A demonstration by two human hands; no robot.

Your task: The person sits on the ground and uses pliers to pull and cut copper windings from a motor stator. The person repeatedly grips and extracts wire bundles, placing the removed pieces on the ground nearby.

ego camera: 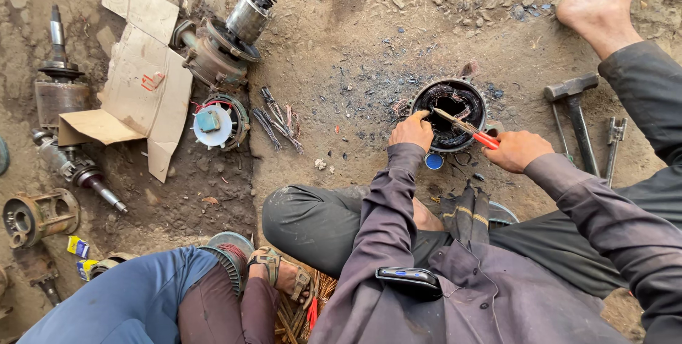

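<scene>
A round metal motor stator (450, 115) with burnt copper windings inside stands on the dirt ground. My left hand (413, 131) grips its near-left rim. My right hand (517, 150) holds a red-handled tool (469, 129), whose metal tip reaches into the stator's windings. A small blue cap (434, 161) lies just in front of the stator. My sleeves are dark grey-purple, and a dark phone (408, 280) sits in my chest pocket.
A hammer (576, 113) and another metal tool (613, 142) lie to the right, near my bare foot (600, 10). Left are torn cardboard (145, 81), motor rotors and housings (217, 49), and cut wire bundles (278, 118). Another person's legs and sandalled foot (280, 273) are at bottom left.
</scene>
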